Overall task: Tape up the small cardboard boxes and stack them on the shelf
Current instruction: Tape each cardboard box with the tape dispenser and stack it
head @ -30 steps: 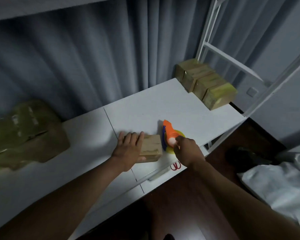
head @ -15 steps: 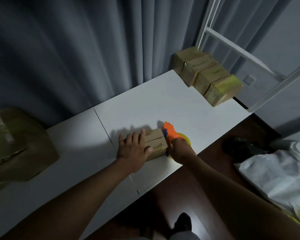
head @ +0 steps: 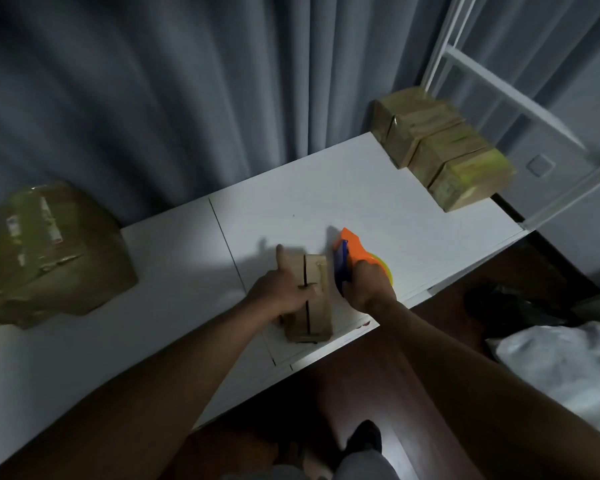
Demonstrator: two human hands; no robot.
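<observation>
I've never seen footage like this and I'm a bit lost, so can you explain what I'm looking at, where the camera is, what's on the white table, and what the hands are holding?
There is no machine here. The camera is worn on a person's head and looks down at their own two arms. The left hand holds a small cardboard box steady on the white table; the seam along the box's top looks still open. The right hand grips an orange tape dispenser just beside the box. At the far right of the table sits a row of taped boxes, next to a white shelf frame. A large, blurry parcel lies at the left. Grey curtains hang behind.
</observation>
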